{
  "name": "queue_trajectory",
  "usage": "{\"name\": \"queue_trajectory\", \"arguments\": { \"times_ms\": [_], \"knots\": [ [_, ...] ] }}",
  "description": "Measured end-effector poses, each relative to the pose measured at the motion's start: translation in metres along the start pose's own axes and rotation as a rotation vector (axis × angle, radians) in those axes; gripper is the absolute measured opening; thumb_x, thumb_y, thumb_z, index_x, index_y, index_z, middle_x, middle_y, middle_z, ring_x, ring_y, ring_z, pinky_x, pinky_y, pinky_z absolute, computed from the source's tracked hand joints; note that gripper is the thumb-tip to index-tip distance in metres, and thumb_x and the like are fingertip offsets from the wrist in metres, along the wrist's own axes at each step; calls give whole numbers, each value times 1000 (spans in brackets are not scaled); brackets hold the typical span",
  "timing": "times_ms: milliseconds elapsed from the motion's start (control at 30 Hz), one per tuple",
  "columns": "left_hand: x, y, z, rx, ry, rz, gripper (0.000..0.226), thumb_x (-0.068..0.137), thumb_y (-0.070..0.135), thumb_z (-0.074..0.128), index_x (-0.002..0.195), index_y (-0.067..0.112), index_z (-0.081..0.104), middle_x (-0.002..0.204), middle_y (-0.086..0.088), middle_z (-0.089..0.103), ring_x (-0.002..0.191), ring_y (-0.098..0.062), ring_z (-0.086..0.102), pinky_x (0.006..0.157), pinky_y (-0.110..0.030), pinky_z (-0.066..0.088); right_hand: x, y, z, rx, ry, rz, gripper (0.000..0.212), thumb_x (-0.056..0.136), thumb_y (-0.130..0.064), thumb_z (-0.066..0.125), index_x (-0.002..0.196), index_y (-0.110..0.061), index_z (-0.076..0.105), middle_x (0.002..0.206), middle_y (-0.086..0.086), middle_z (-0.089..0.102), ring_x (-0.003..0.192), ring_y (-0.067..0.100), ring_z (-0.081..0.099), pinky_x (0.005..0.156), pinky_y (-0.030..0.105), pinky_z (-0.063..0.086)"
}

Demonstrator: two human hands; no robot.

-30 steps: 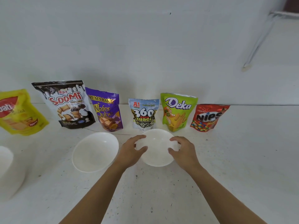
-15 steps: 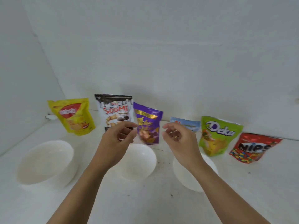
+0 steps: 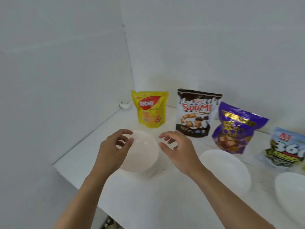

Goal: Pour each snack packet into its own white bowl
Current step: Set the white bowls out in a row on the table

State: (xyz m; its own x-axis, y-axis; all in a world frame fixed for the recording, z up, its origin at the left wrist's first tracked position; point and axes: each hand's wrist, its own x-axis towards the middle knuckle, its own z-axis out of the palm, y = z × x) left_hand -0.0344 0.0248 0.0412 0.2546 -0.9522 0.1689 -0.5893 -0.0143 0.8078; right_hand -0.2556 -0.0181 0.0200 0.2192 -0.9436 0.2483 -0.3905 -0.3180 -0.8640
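A stack of white bowls (image 3: 142, 156) stands near the table's left end. My left hand (image 3: 113, 147) hovers at its left rim and my right hand (image 3: 178, 149) at its right rim; both have fingers spread and hold nothing. A second white bowl (image 3: 226, 169) sits to the right, and a third (image 3: 292, 192) is cut off by the right edge. Along the wall stand a yellow Nabati packet (image 3: 151, 109), a black-and-white Soomi packet (image 3: 196, 113), a purple wafer packet (image 3: 236, 128) and a 360 packet (image 3: 287, 147).
The white table (image 3: 165, 200) ends in a left edge close to the bowl stack, with a drop beyond it. White walls meet in a corner behind the yellow packet. A small white object (image 3: 125, 105) lies in that corner.
My view has swung left. Both hands let go of the middle bowl and moved left, now flanking the stack of bowls at the table's left end.
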Motion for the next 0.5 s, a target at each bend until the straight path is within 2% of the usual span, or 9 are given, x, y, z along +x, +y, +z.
{"name": "queue_trajectory", "arguments": {
  "times_ms": [167, 333, 433, 500],
  "knots": [
    [8, -55, -23, 152, 27, -41, 21, 91, 27, 72, 106, 39, 65, 103, 6, 63, 89, 0, 58, 71, -8, 37, 13, 8, 55, -77, 1, 133, 14, 88, -27, 71, 100, -35, 69, 108, -5, 51, 101, 11, 54, 82, 20, 38],
    [13, -82, -17, 87, -47, -96, 25, 94, 28, 67, 111, 46, 63, 113, 5, 57, 96, 1, 57, 75, -6, 37, 16, 19, 79, -166, -10, 284, 19, 87, -23, 71, 104, -31, 69, 110, -2, 44, 107, 16, 53, 83, 23, 38],
    [16, -85, -9, 47, -82, -101, 27, 93, 31, 69, 112, 49, 64, 116, 10, 53, 108, -10, 56, 90, -21, 43, 16, 22, 84, -194, -32, 350, 24, 87, -18, 68, 107, -31, 68, 111, -2, 44, 106, 16, 53, 76, 22, 40],
    [18, -84, -4, 49, -128, -119, 28, 91, 29, 71, 110, 48, 66, 119, 10, 53, 112, -11, 54, 100, -29, 43, 17, 22, 84, -192, -48, 376, 31, 85, -9, 63, 108, -30, 67, 111, -2, 44, 99, 15, 52, 69, 18, 41]
  ]
}}
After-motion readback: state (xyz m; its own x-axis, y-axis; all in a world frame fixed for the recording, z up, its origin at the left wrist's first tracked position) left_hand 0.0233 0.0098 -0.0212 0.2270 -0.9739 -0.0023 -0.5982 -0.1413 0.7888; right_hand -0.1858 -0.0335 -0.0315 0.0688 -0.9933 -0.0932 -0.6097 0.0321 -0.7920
